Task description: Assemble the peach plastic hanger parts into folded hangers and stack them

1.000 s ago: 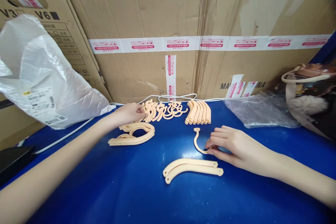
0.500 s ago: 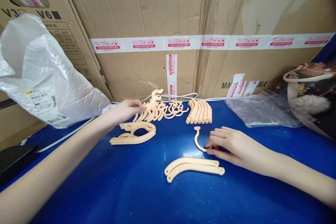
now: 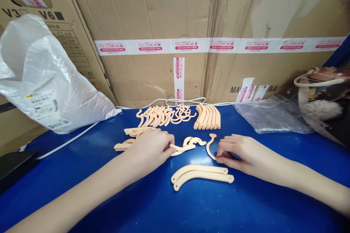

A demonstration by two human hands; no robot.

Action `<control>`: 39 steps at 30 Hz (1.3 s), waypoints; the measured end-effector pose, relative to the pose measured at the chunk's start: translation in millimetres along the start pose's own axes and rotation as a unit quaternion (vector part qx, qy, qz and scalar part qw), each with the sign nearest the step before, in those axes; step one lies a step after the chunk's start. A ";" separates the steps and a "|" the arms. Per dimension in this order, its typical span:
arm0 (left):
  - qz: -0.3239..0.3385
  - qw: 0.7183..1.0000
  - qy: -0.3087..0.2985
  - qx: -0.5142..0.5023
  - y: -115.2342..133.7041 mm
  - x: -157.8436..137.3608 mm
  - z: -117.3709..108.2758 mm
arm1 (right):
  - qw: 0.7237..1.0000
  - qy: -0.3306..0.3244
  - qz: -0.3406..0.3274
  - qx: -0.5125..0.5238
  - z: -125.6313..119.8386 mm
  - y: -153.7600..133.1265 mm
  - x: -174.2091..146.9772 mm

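My left hand (image 3: 157,147) is closed on wavy beige hanger pieces (image 3: 188,145), seemingly two, whose curved ends point right. In my right hand (image 3: 235,153) a beige hanger hook (image 3: 210,147) is pinched by its lower end, its flat tip up. A small gap lies between the hook and the wavy pieces. In front of both hands, two curved hanger arms (image 3: 203,174) lie side by side on the blue table (image 3: 153,204). Folded hanger parts (image 3: 124,146) are partly hidden behind my left hand.
Farther back lie a row of wavy pieces (image 3: 154,115), a tangle of hooks (image 3: 182,113) and a stack of curved arms (image 3: 207,116). A white cable (image 3: 188,100) runs along the cardboard (image 3: 153,76). A white plastic bag (image 3: 54,83) stands left; a clear bag (image 3: 273,114) lies right.
My left hand has come from the back row toward me and to the right, bringing the wavy pieces near the hook. The hook in my right hand has shifted slightly right.
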State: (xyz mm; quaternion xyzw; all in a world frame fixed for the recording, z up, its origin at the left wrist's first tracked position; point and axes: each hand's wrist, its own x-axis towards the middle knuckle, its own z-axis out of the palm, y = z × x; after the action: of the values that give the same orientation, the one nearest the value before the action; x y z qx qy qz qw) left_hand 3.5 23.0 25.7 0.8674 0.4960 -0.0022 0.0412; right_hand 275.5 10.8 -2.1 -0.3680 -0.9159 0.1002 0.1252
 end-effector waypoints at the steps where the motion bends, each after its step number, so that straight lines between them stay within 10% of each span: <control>1: 0.003 1.000 0.007 0.015 0.8 0.2 0.5 | 1.000 0.008 0.013 0.005 -0.7 -1.4 0.0; 10: 0.042 0.986 0.025 0.162 2.9 -15.5 10.4 | 0.997 0.069 -0.029 -0.022 1.9 -0.9 26.0; 20: 0.077 0.993 0.019 0.087 12.7 -32.3 15.5 | 0.995 0.034 -0.086 -0.037 14.6 -2.9 58.5; 28: 0.110 0.982 0.136 0.072 10.4 -37.6 37.0 | 0.994 0.047 -0.077 -0.054 13.7 -0.5 44.5; 39: 0.089 0.984 0.141 0.068 10.0 -36.5 45.1 | 0.997 0.010 -0.047 -0.057 12.3 -3.2 23.6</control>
State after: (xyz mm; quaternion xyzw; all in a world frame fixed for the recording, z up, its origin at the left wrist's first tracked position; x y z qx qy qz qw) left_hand -4.8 -16.8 -17.0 0.9005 0.4161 0.0904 -0.0882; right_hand 253.3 23.9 -9.3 -0.3323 -0.9351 0.0380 0.1174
